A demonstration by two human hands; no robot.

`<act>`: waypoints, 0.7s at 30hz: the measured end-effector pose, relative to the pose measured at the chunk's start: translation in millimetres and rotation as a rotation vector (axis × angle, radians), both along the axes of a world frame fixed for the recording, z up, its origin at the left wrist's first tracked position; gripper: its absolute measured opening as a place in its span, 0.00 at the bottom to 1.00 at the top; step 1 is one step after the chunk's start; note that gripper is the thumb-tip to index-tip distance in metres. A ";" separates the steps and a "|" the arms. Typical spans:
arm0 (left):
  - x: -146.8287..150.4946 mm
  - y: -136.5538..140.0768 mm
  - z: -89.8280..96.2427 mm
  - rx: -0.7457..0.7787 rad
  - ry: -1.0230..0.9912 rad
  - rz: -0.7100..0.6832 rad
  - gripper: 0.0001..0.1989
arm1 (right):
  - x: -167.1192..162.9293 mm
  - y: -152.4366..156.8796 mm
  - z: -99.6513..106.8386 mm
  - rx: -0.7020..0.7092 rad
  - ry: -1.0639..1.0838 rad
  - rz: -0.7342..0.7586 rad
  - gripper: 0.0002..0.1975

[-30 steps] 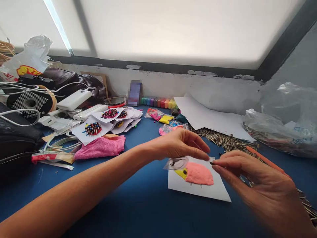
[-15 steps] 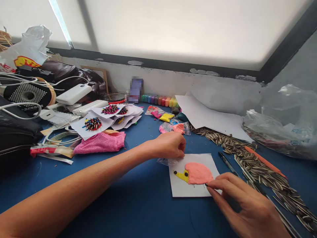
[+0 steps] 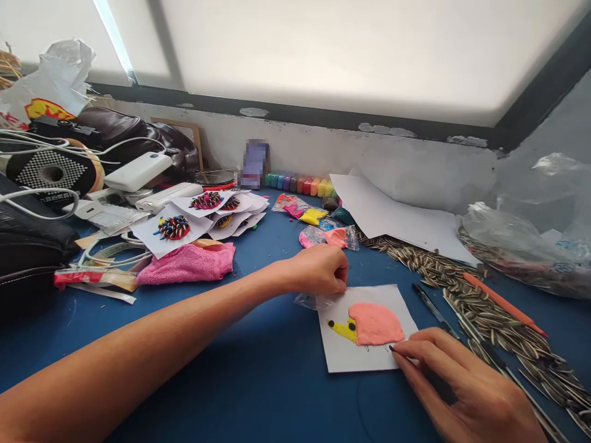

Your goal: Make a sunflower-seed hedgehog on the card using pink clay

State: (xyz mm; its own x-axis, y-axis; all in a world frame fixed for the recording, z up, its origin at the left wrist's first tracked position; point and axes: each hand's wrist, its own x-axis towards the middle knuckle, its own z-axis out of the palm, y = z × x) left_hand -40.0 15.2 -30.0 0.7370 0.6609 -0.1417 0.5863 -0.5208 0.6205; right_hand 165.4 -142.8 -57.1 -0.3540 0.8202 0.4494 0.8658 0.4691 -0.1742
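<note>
Matte blue tabletop (image 3: 277, 381), scuffed pale wall (image 3: 314, 151), broad white blind (image 3: 323, 49) above. Small clear plastic packet (image 3: 353, 239) beyond left hand (image 3: 321, 269), coral clay inside. Between the hands, white square paper sheet (image 3: 339, 362) bearing a flat clay animal (image 3: 377, 323): coral body, pointed yellow head, black dots. Left hand curled at sheet's upper-left corner, grip hidden; right hand (image 3: 466, 381) pinches small dark piece (image 3: 391, 349) near animal's lower right.

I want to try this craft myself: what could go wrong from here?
The dark piece pinched in the right hand is tiny, so it could slip. That hand sits close to the pink clay and might dent it. Striped seeds lie loose nearby, so a sideways sweep could scatter them.
</note>
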 end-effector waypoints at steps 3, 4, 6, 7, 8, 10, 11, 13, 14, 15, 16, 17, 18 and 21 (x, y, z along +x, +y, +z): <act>0.3 -1.4 1.9 -0.012 0.000 -0.014 0.03 | -0.5 0.0 0.2 0.004 -0.022 0.010 0.06; 0.1 -1.4 2.1 -0.015 0.001 -0.016 0.04 | -0.6 0.3 0.3 0.002 -0.026 0.010 0.06; -0.4 -0.6 1.9 -0.028 0.003 -0.018 0.04 | -0.8 1.2 0.5 -0.005 -0.027 0.005 0.06; -0.8 0.1 1.4 -0.040 -0.001 -0.020 0.04 | -0.8 1.8 0.6 -0.001 -0.023 0.001 0.07; -1.2 0.9 0.8 -0.054 -0.008 -0.022 0.04 | -0.6 2.4 0.6 0.008 -0.021 -0.002 0.07; -1.7 2.4 -0.4 -0.081 -0.023 -0.024 0.04 | 0.1 3.2 0.2 0.031 -0.030 -0.004 0.07; -1.9 3.0 -0.9 -0.093 -0.029 -0.024 0.04 | 0.6 3.5 -0.1 0.038 -0.043 -0.004 0.07; -2.1 3.6 -1.7 -0.106 -0.038 -0.023 0.04 | 1.4 4.0 -0.5 0.061 -0.068 -0.002 0.07; -2.1 3.8 -1.9 -0.111 -0.041 -0.021 0.04 | 1.4 4.3 -0.4 0.068 -0.076 -0.001 0.08; -2.1 3.8 -2.1 -0.116 -0.044 -0.021 0.03 | 1.1 4.7 -0.1 0.070 -0.083 0.002 0.08; -2.1 3.9 -2.2 -0.121 -0.047 -0.019 0.03 | 0.5 5.3 0.4 0.075 -0.084 0.003 0.08; -2.2 4.0 -2.4 -0.125 -0.048 -0.018 0.03 | -0.4 6.1 1.0 0.082 -0.082 0.003 0.09; -2.3 4.0 -2.6 -0.129 -0.050 -0.018 0.03 | -1.5 6.9 1.6 0.091 -0.078 0.003 0.09; -2.7 4.2 -3.1 -0.137 -0.057 -0.022 0.03 | -3.9 9.3 2.8 0.114 -0.079 0.002 0.10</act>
